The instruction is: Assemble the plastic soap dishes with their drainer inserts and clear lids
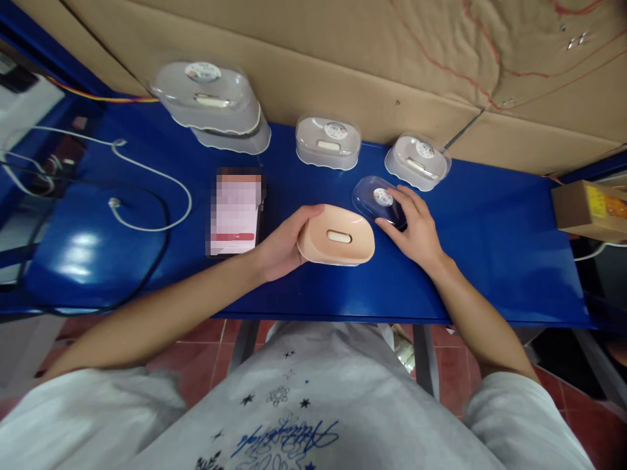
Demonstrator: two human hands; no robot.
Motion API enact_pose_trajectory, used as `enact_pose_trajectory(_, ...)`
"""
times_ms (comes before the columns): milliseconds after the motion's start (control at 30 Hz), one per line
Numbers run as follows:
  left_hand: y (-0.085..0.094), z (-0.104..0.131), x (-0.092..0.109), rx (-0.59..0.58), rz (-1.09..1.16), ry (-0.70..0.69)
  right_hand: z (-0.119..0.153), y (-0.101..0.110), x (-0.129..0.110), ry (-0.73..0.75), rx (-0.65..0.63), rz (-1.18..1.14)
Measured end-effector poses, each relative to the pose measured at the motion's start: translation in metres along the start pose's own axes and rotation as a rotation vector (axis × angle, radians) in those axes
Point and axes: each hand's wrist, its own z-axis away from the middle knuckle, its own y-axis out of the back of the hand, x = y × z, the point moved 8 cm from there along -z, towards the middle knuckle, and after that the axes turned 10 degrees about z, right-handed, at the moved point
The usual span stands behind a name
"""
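My left hand (285,247) is wrapped round the left end of a peach oval plastic box (337,220), its thumb on the top edge. A short cream insert sits in a slot on the upper face of this box, which is held above the blue table (304,294). Just right of it lies a clear oval plastic lid (366,196) with a round white sticker. My right hand (415,228) is closed over the right end of that lid, thumb on the near side and fingers on the far side.
Along the back stand stacked oval boxes with clear lids (210,98), a smaller lidded box (328,153) and another one (416,166). A phone (235,215) with a blurred screen lies left of my hand. Cables (181,186) cross the left side; a cardboard box (582,209) stands right.
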Motion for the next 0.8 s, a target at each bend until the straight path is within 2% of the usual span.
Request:
enact_pose_trajectory(100,0.002,-0.003,0.001,-0.018,0.011,-0.010,0.001,0.014,-0.008,0.032,0.094,-0.162)
enact_pose_trajectory(167,0.001,-0.005,0.001,-0.049,0.019,-0.002,0.004,0.022,-0.023,0.107,0.097,-0.260)
enact_pose_trajectory(267,-0.005,-0.005,-0.002,-0.124,0.025,0.042,0.013,0.026,-0.051,0.268,0.025,-0.308)
enact_pose_trajectory(400,-0.015,-0.003,-0.008,-0.240,0.010,0.086,0.023,0.016,-0.077,0.414,-0.077,-0.289)
enact_pose_trajectory(633,-0.013,-0.002,-0.012,-0.297,-0.029,0.059,0.027,0.009,-0.080,0.428,-0.062,-0.314)
enact_pose_trajectory(800,-0.022,0.004,-0.006,-0.366,-0.077,-0.022,0.030,0.011,-0.082,0.423,-0.025,-0.295)
